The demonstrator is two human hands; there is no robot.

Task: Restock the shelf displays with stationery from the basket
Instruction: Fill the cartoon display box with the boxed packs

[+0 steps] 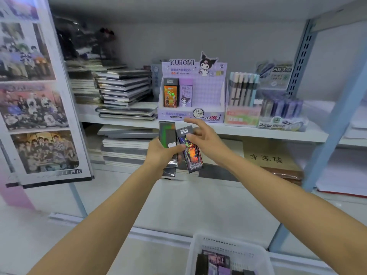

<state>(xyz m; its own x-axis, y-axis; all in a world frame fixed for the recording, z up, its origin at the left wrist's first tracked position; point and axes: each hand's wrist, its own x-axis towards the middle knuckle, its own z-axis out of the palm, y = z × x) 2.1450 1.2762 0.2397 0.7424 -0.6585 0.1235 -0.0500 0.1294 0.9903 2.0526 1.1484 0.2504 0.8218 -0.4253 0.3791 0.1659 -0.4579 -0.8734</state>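
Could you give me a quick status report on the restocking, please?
Left hand grips stack. Right hand pinches one pack off it. Display holds two packs. Path clear.

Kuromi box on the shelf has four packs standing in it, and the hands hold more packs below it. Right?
No. The head view shows only two packs in the Kuromi box: an orange pack and a purple pack. The hands hold more below it: the left hand grips a stack of packs, the right hand pinches a dark pack.

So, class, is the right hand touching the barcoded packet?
Touching. The head view shows the right hand pinching the top of the barcoded packet, with its thumb on the front.
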